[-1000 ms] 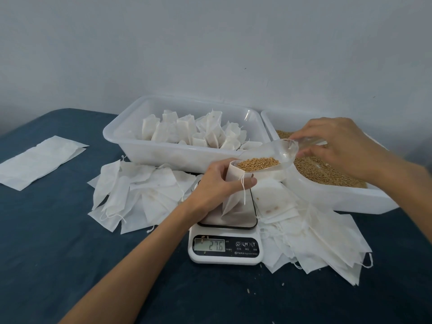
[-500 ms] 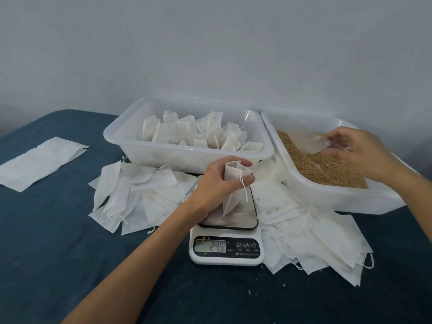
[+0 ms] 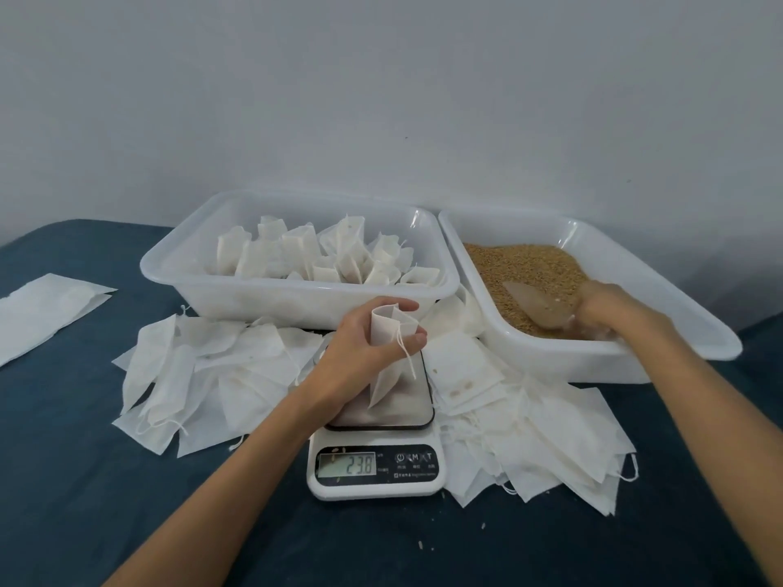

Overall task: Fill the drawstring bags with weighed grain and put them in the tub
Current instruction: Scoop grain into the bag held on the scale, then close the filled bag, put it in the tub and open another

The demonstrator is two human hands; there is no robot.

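Observation:
My left hand (image 3: 360, 345) grips a white drawstring bag (image 3: 387, 358) upright on the plate of a white kitchen scale (image 3: 377, 468), whose display reads 23.8. My right hand (image 3: 610, 311) holds the handle of a clear plastic scoop (image 3: 538, 307), which is pushed into the brown grain (image 3: 521, 264) inside the right white tub (image 3: 661, 336). The left white tub (image 3: 296, 298), behind the scale, holds several filled bags standing upright.
Empty flat bags lie in a heap left of the scale (image 3: 203, 374) and in another to its right (image 3: 529, 421). A white sheet (image 3: 42, 311) lies at the far left of the dark blue table. A few stray grains (image 3: 423, 544) lie near the front.
My right hand has carried the scoop away from the bag's mouth, back over the right tub and down into the grain. The scale reading has fallen from 27.6 to 23.8.

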